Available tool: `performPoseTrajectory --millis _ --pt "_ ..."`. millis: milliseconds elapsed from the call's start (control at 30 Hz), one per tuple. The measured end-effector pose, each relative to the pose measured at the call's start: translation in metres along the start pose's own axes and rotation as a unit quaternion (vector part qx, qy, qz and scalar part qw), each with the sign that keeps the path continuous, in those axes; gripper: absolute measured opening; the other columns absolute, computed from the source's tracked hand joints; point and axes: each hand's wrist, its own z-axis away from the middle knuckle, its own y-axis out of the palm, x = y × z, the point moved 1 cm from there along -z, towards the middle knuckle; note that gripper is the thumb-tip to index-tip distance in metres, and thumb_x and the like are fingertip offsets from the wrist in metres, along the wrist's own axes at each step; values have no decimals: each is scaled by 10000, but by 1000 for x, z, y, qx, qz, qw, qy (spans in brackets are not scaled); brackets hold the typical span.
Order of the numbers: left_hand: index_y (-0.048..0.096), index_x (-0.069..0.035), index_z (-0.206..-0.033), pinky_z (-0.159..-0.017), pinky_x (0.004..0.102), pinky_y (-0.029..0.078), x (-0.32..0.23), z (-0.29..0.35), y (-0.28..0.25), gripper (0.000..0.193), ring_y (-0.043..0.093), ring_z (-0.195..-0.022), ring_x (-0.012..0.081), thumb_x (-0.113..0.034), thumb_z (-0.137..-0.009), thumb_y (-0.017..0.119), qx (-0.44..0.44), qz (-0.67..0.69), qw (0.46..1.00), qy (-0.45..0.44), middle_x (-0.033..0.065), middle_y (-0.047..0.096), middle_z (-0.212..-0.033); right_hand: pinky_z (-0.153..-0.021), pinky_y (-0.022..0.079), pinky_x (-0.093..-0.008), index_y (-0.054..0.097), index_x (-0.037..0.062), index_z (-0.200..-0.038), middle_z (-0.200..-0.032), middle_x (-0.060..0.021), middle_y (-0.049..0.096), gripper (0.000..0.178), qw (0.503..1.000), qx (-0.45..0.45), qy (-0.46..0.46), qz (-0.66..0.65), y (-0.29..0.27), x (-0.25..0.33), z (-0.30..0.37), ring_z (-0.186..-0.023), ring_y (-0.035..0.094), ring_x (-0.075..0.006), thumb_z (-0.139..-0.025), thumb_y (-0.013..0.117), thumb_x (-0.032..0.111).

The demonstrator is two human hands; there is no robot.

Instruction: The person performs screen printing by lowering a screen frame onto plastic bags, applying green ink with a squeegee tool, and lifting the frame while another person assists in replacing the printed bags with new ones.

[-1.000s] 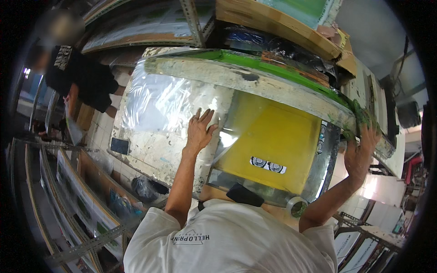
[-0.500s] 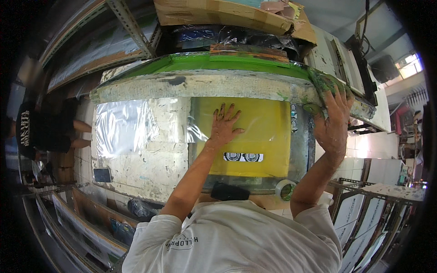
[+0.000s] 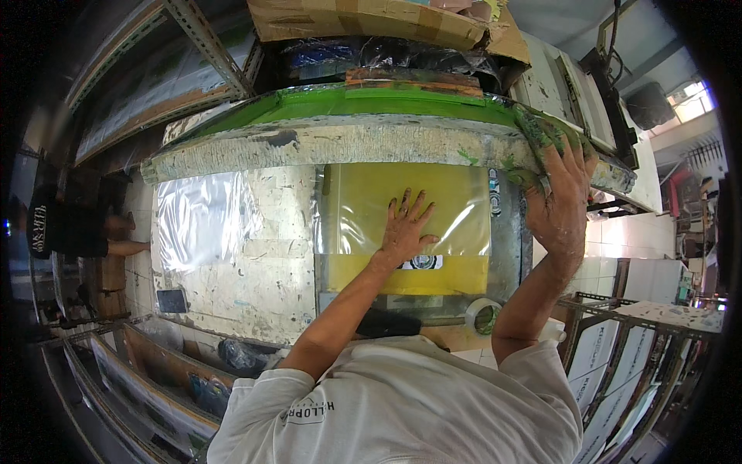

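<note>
My left hand [image 3: 408, 229] lies palm down with spread, dark-stained fingers on a clear plastic sheet [image 3: 457, 213]. This sheet covers the far part of a yellow panel [image 3: 363, 277] on the worktable. A white strip with a round black print [image 3: 425, 263] shows just below my hand, partly hidden by it. At the far right, my right hand [image 3: 563, 189] is wrapped over the corner of a raised, pale-edged screen frame [image 3: 371, 143]. The inner face of the frame carries green ink [image 3: 301, 106], and green smears the fingers of my right hand.
Another clear sheet [image 3: 202, 220] lies on the table's left half, near a small dark square [image 3: 171, 301]. A tape roll [image 3: 483, 315] sits at the near edge. Racks with boards [image 3: 147, 359] stand near left, a cardboard box [image 3: 371, 23] beyond. Another person [image 3: 73, 224] is at far left.
My left hand has slid to the right and a little nearer to me. The clear sheet now lies flatter and reaches the yellow panel's right side. My right hand stays on the frame.
</note>
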Motion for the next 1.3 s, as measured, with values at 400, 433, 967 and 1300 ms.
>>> performPoseTrajectory --millis 400,433,967,1300 --pt "377 -146 -1400 -1107 552 116 22 12 -26 745 128 -1402 366 -355 -760 695 -44 50 998 5 126 248 -1497 -1098 110 -585 519 -3 -1232 -1325 -221 473 513 999 22 28 5 4 -5 13 -1291 359 -405 -734 615 74" --pt "376 -141 -1400 -1107 554 112 24 15 -35 780 124 -1402 370 -347 -731 720 -38 55 998 -21 129 243 -1499 -1098 111 -583 521 -5 -1230 -1325 -225 471 509 999 27 32 6 4 -5 13 -1291 360 -405 -736 615 80" --pt "281 -116 -1439 -1101 586 40 7 26 -46 1087 48 -1409 395 -326 -528 835 -3 -22 984 -179 185 193 -1506 -1052 177 -588 560 0 -1137 -1257 -224 504 450 1000 10 27 -9 2 6 12 -1222 404 -433 -706 640 101" --pt "241 22 -1396 -1011 385 402 85 152 -169 693 477 -1172 238 -186 -863 633 -595 492 635 -22 134 443 -1323 -996 183 -649 575 39 -1091 -1246 -236 464 485 986 138 82 -33 23 33 108 -1210 381 -461 -616 669 61"
